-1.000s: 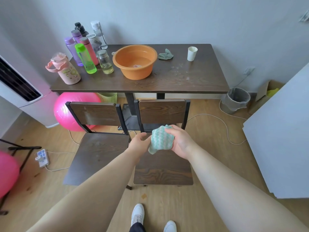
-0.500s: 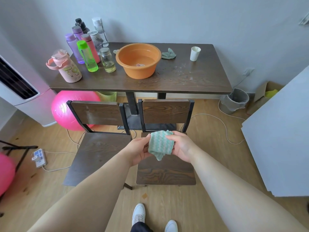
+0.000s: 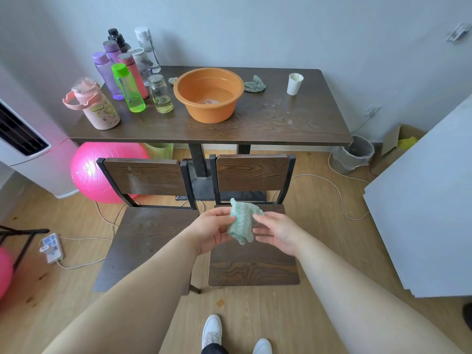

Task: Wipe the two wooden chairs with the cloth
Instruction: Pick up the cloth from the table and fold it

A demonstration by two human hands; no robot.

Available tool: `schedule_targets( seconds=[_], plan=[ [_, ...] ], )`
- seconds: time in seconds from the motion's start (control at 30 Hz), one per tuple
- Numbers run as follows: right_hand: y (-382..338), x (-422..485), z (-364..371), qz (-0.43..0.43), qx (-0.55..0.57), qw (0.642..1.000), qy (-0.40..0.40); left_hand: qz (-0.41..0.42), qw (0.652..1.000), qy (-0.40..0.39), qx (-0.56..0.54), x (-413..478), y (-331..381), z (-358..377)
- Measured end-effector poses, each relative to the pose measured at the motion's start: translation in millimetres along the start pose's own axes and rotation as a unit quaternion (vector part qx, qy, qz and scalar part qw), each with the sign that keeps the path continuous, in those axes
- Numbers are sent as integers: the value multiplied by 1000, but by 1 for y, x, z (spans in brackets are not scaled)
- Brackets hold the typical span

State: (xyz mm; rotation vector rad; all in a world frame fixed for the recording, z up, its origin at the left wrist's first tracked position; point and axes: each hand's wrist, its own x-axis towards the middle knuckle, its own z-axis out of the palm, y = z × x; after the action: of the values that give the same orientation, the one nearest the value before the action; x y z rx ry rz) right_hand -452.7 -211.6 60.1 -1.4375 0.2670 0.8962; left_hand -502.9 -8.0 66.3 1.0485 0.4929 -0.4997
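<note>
Two dark wooden chairs with black metal frames stand side by side in front of me, the left chair (image 3: 143, 241) and the right chair (image 3: 252, 267). Between my hands, above the right chair's seat, hangs a light green cloth (image 3: 241, 221). My left hand (image 3: 213, 229) pinches its left edge. My right hand (image 3: 277, 232) holds its right side with thumb and fingers. The cloth is bunched and hangs clear of the seat.
A dark table (image 3: 268, 123) behind the chairs carries an orange basin (image 3: 208, 94), several bottles, a paper cup (image 3: 294, 83) and a grey rag (image 3: 255, 84). A pink ball (image 3: 102, 172), a power strip (image 3: 51, 247) with cables, a bin (image 3: 353, 154) and a white panel (image 3: 429, 200) surround the chairs.
The cloth has gone from a ball held in my right hand to a looser shape held between both hands. The view has shifted slightly lower.
</note>
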Motion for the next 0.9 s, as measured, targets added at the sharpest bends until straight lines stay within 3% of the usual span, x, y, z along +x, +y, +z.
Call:
schedule_targets(
  seconds=[0.07, 0.17, 0.27, 0.5, 0.67, 0.9],
  plan=[
    [5, 3, 7, 34, 26, 999, -27, -2, 1000, -21, -8, 0, 2, -3],
    [13, 8, 19, 61, 167, 981, -82, -8, 999, -41, -22, -1, 5, -10],
    [18, 13, 30, 49, 227, 969, -80, -19, 999, -38, -26, 1, 6, -24],
    [22, 37, 43, 3, 177, 984, 23, -47, 999, 2, -19, 18, 8, -61],
    [20, 52, 52, 2, 188, 978, 87, -64, 998, -12, 5, 33, 5, -80],
    [21, 69, 48, 161, 200, 963, 79, -73, 997, -36, 18, 57, 1, -96]
  ],
)
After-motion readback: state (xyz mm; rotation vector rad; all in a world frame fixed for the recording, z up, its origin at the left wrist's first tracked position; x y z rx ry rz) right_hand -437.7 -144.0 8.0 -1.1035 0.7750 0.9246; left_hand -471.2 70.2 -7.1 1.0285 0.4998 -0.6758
